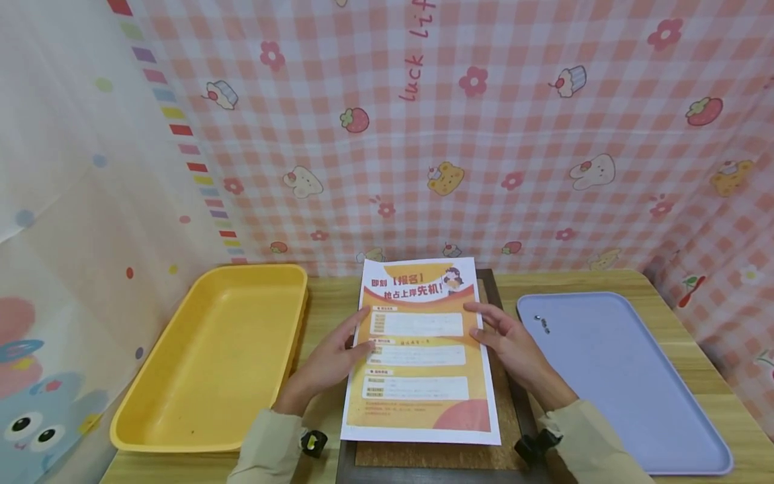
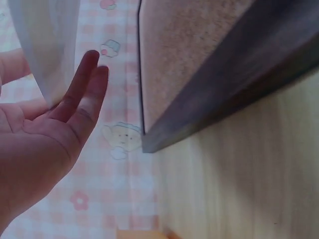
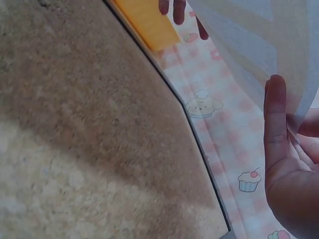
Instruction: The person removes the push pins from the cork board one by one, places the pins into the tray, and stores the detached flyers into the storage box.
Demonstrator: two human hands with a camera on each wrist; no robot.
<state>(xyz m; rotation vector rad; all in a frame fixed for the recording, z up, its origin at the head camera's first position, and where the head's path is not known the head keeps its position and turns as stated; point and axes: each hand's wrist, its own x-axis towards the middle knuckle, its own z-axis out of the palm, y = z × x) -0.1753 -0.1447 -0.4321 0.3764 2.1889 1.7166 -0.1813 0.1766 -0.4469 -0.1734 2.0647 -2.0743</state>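
Observation:
A printed orange and white paper sheet [image 1: 417, 363] with Chinese lettering is held up by its two side edges. My left hand [image 1: 331, 359] pinches the left edge between thumb and fingers; two other fingers [image 2: 94, 92] extend behind the paper. The right hand [image 1: 514, 346] grips the right edge, its thumb on the printed face and a finger [image 3: 275, 107] against the back. Below the sheet lies a cork board [image 1: 435, 457] with a dark frame, its middle hidden by the paper in the head view. Both wrist views show a gap between sheet and board.
To the left on the wooden table [image 1: 329, 302] stands a yellow tray [image 1: 297, 296]. A pale blue tray [image 1: 641, 376] on the right bears several small shiny pieces [image 1: 542, 324] near its far left corner. A pink checked cloth [image 1: 387, 154] hangs behind the table.

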